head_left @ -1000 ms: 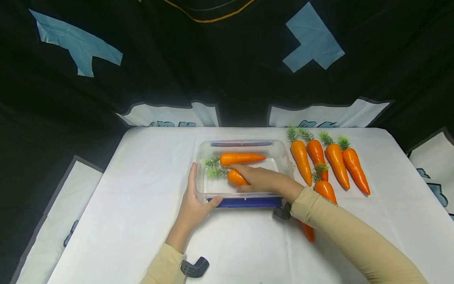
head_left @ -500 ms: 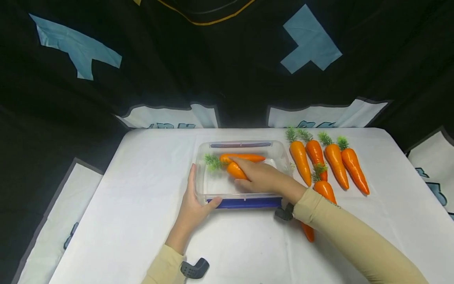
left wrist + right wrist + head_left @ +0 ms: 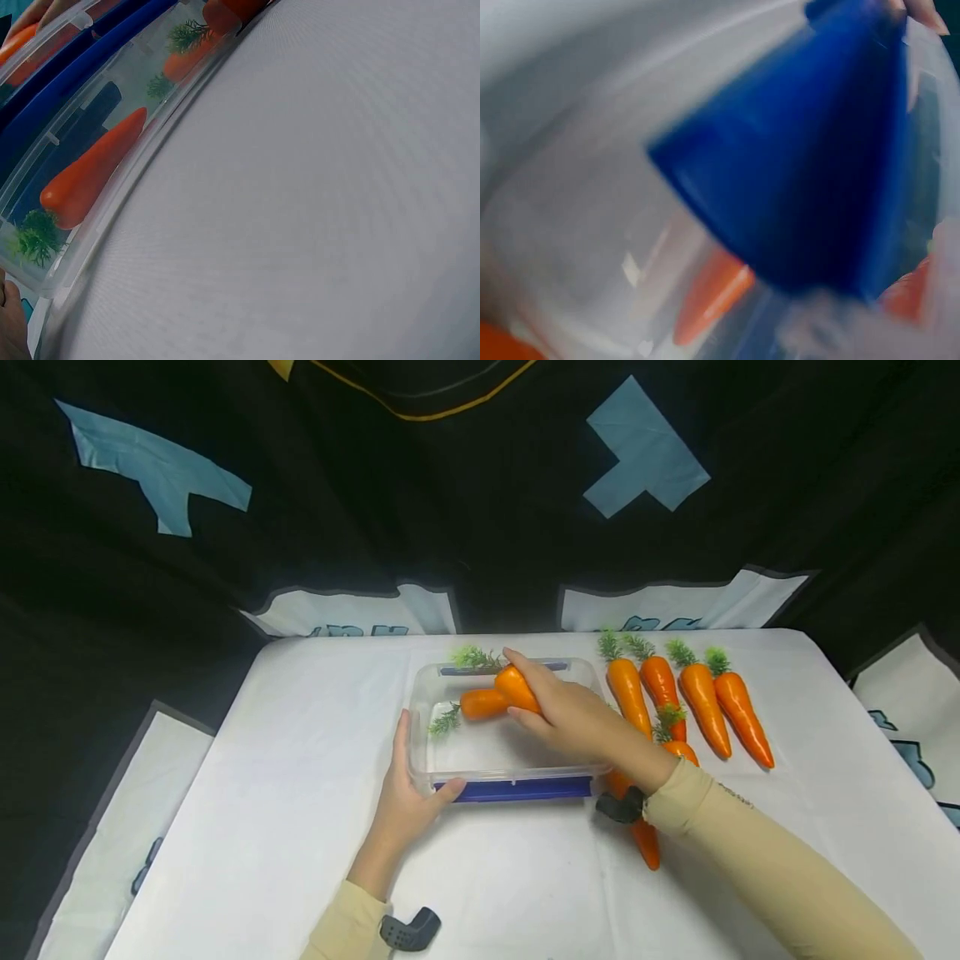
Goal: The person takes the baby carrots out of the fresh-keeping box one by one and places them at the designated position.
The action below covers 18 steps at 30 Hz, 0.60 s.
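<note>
My right hand (image 3: 573, 714) holds an orange carrot (image 3: 516, 687) with a green leafy top, raised over the clear plastic container (image 3: 480, 773). Behind it, a second carrot (image 3: 480, 704) lies inside, partly covered by the held one. My left hand (image 3: 405, 802) grips the container's near left corner, fingers along the side wall and thumb at the front by the blue latch (image 3: 517, 789). In the left wrist view, a carrot (image 3: 94, 172) shows through the clear wall. The right wrist view is blurred, with a blue latch flap (image 3: 787, 150) across it.
Several carrots (image 3: 705, 708) lie side by side on the white table (image 3: 247, 827) right of the container. Others, including a nearer carrot (image 3: 645, 843), are partly hidden by my right forearm. A black curtain (image 3: 480, 527) hangs behind the table.
My right hand has lifted the nearer carrot from inside the container, moving it up and toward the back right. My left hand has stayed at the corner.
</note>
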Tool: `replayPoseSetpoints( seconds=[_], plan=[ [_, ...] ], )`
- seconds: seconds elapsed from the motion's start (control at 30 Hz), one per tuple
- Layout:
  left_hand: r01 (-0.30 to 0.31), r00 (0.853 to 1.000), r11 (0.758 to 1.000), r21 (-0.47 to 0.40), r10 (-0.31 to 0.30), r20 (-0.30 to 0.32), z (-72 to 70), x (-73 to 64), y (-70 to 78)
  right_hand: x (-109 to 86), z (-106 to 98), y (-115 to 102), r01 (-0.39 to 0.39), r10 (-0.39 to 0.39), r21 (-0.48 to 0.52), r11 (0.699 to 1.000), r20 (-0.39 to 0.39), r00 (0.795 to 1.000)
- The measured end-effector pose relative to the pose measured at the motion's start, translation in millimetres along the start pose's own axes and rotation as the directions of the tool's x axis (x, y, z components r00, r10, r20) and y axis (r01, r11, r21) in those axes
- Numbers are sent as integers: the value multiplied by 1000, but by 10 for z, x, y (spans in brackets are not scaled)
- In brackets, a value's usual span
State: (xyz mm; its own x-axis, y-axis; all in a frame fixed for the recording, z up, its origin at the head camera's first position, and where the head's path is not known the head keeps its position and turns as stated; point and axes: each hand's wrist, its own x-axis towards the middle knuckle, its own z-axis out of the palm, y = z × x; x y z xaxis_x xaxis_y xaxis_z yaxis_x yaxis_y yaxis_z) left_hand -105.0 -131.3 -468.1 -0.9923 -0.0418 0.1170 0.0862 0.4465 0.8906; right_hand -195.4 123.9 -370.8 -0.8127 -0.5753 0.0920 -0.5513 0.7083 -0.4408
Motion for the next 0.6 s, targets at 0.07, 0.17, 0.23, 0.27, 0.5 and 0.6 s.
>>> replayPoseSetpoints(
  seconds=[0.07, 0.17, 0.23, 0.27, 0.5, 0.6],
  plan=[
    [1, 1000, 1000, 6, -1, 1, -1, 5, -13, -43, -77, 0, -25, 25, 4, 1000, -8, 1000],
    [4, 1000, 1000, 3, -4, 3, 6, -2, -20, -139, -193, 14, -53, 53, 12, 999, -26, 998],
    [4, 1000, 1000, 2, -4, 4, 12, -4, -23, -223, -270, 31, -78, 80, 35, 996, -34, 996],
    [2, 1000, 1000, 3, -2, 5, 14, -3, -26, -267, -310, 36, -91, 93, 53, 994, -43, 995],
    [6, 1000, 1000, 8, -6, 2, 2, -5, -16, -577, -557, 29, -173, 189, 137, 975, -116, 975],
    [3, 1000, 1000, 4, -3, 1, 2, -6, -17, -738, -630, 93, -198, 214, 117, 973, -151, 965]
  ],
)
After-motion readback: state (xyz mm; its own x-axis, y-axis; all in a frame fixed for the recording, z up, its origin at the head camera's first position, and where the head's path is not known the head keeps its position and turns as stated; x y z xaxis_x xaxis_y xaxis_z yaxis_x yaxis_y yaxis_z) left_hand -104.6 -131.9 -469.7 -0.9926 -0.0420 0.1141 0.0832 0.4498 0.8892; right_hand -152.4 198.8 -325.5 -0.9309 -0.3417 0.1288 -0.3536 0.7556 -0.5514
